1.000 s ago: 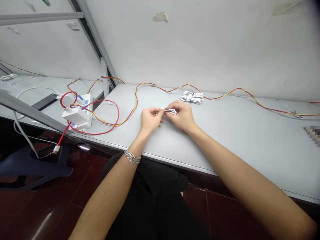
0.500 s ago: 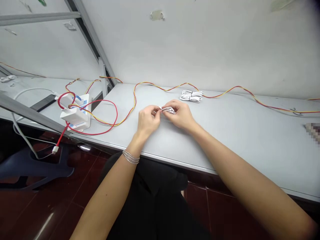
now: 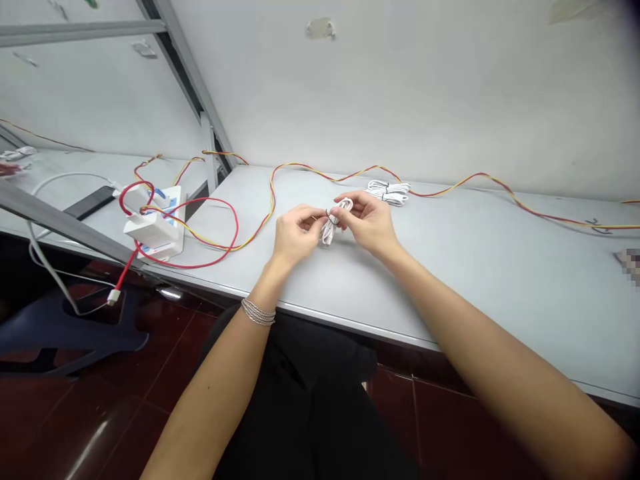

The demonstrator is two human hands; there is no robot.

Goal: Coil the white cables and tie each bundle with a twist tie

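Note:
A folded bundle of white cable [image 3: 328,235] is held just above the grey tabletop, tilted, with a thin black tie [image 3: 331,217] around its middle. My right hand [image 3: 369,219] grips the bundle between thumb and fingers from the right. On the other side, my left hand [image 3: 299,232] is closed in a pinch at the tie; its fingertips partly hide what they hold. Behind my right hand lies a second white cable bundle [image 3: 393,193], bound with a black tie.
A white power strip [image 3: 175,230] with plugged-in chargers [image 3: 153,230] stands at the left, with a looped red cable [image 3: 236,227] beside it. A twisted red and yellow wire [image 3: 345,179] runs along the back. A grey metal frame [image 3: 190,73] rises left. A blue stool [image 3: 100,340] is below.
The held bundle has turned from lying sideways to a steeper tilt, its lower end now pointing towards me. Its black tie has come into view between my hands.

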